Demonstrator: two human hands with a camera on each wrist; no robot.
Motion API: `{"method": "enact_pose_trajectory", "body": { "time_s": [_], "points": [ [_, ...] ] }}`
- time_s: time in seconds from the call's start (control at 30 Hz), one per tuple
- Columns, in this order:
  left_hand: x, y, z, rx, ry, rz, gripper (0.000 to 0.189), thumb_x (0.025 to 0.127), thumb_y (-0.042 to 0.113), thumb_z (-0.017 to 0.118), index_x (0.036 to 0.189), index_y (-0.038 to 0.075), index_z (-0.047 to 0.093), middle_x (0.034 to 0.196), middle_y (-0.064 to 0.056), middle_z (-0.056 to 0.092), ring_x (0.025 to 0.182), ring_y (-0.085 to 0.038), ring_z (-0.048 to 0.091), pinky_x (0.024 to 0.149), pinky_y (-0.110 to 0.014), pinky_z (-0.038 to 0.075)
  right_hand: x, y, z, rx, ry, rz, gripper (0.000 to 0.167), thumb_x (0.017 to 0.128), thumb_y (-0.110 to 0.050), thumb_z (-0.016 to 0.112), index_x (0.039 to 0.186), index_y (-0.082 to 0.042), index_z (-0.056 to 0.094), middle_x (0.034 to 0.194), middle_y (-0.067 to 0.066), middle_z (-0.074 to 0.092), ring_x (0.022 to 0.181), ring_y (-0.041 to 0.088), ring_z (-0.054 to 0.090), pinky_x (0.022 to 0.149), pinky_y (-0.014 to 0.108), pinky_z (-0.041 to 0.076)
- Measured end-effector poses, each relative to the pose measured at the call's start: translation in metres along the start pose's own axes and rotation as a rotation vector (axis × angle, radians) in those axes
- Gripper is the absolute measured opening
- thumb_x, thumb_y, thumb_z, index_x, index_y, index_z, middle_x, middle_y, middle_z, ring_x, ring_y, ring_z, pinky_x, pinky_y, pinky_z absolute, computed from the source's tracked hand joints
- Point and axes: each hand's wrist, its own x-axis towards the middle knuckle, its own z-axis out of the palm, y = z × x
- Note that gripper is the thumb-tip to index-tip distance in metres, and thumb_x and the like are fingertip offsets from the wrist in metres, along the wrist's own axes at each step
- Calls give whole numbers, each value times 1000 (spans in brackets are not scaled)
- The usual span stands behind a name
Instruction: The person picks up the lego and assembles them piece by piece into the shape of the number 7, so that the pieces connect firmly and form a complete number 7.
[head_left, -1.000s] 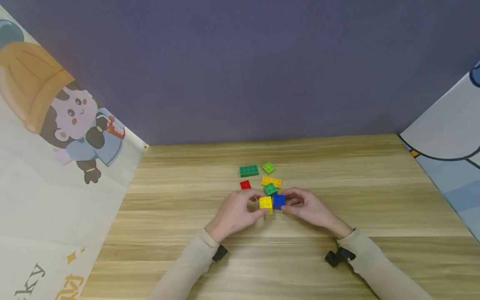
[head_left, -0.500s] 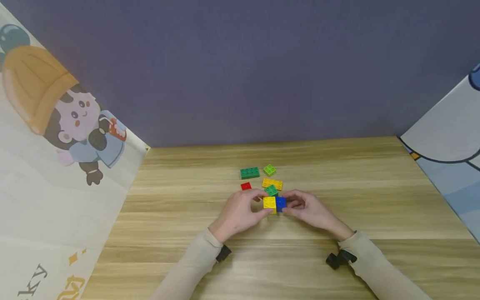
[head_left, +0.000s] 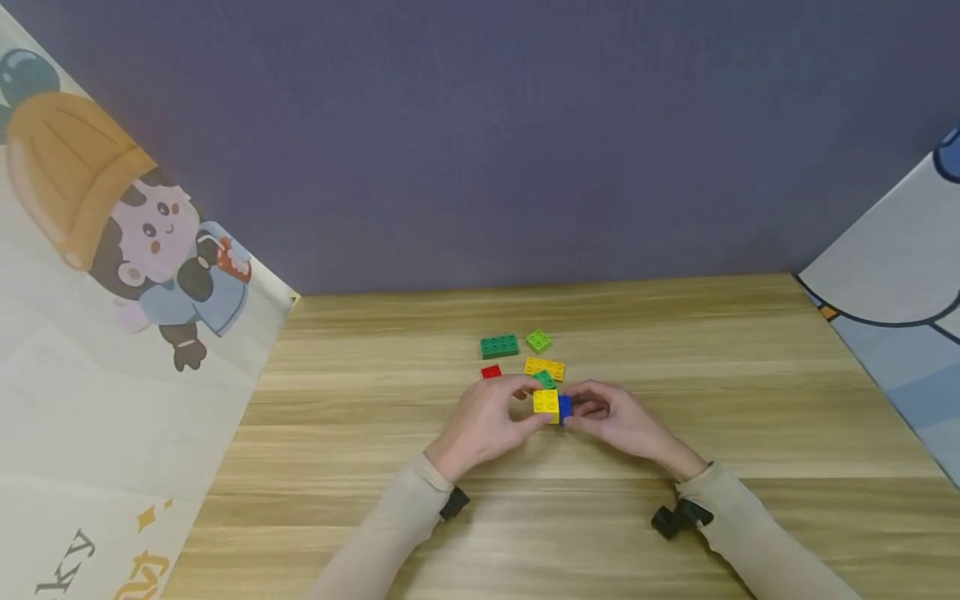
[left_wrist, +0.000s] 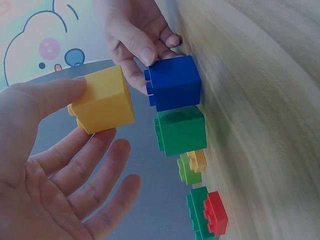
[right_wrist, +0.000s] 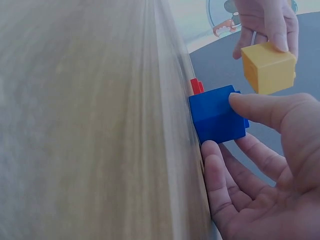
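Note:
My left hand pinches a square yellow building brick between thumb and fingers, studs up, off the table. My right hand holds a square blue brick low at the tabletop, its thumb on one side and fingers on the other. In the left wrist view the yellow brick hangs higher than the blue brick, with a gap between them. From the head the yellow one partly covers the blue. Just behind the blue brick stands a square green brick, partly hidden by the left fingers.
Farther back on the wooden table lie a flat yellow brick, a long dark green brick and a small lime brick. A red brick lies beyond the left hand. A dark panel rises behind.
My left hand has moved right with the yellow brick, which now overlaps the blue brick as seen from the head. The right hand has stayed nearly still.

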Motion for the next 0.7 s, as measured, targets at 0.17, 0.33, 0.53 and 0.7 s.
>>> {"method": "enact_pose_trajectory", "body": {
  "time_s": [0.17,0.33,0.53,0.7],
  "points": [
    [3,2,1,13,14,18,37,97,36,80,128,16,75,122,1,79,106,-22,75,87,-32,59,0,-1,0,2,1,-6,43,97,-22,80,133,-3,67,124,15,73,103,20,71,85,24,60],
    [5,3,2,39,24,31,38,96,34,81,128,16,75,123,1,79,103,-20,75,82,-28,57,-1,-1,-1,18,1,-13,44,97,-21,80,134,-2,67,126,17,72,105,22,71,85,23,60],
    [8,3,5,56,16,29,39,97,36,80,129,15,75,122,1,79,100,-17,75,78,-23,56,-1,0,-2,19,5,-24,45,96,-20,81,134,-2,66,129,18,71,106,23,70,86,23,60],
    [11,1,7,-4,4,1,40,97,37,79,130,16,75,123,1,79,102,-18,74,80,-24,55,0,1,-2,15,1,-23,45,96,-20,81,134,-1,66,129,18,71,107,22,71,86,22,60]
  ]
}}
